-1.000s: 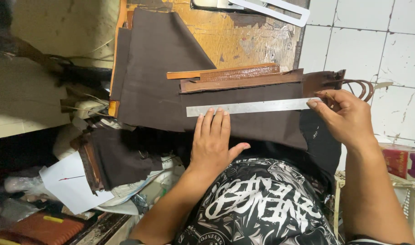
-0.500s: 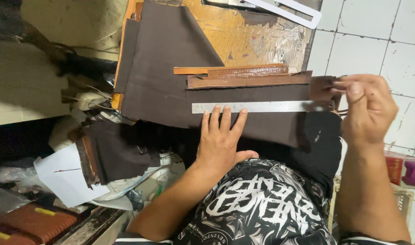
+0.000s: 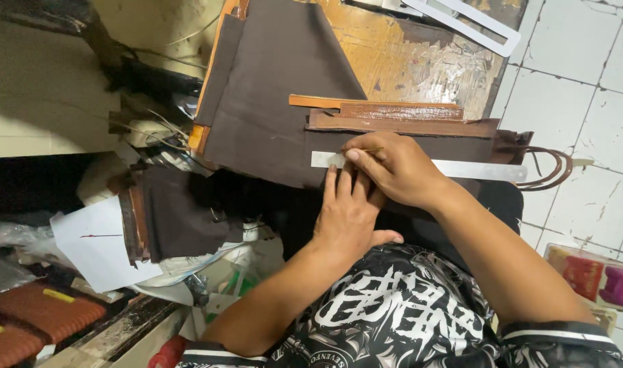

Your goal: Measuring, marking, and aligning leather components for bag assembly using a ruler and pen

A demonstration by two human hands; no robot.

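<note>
A sheet of dark brown material [image 3: 270, 102] lies over a worn wooden board [image 3: 420, 61]. A long metal ruler [image 3: 482, 170] rests across it. My left hand [image 3: 349, 211] lies flat, fingers pressing the ruler's left part. My right hand [image 3: 397, 167] crosses over the left and pinches a thin pointed tool [image 3: 366, 150] at the ruler's upper edge near its left end. Brown leather strips [image 3: 400, 123] lie just above the ruler.
A white plastic template [image 3: 475, 24] lies at the board's far end. Leather loops [image 3: 550, 167] hang off the right edge over white floor tiles. Dark scraps, paper sheets [image 3: 93, 245] and clutter pile at left. A tray with red and purple items [image 3: 601, 279] sits at right.
My right hand has travelled from the ruler's right end to its left end, over my left hand. The left hand stayed pressed on the ruler.
</note>
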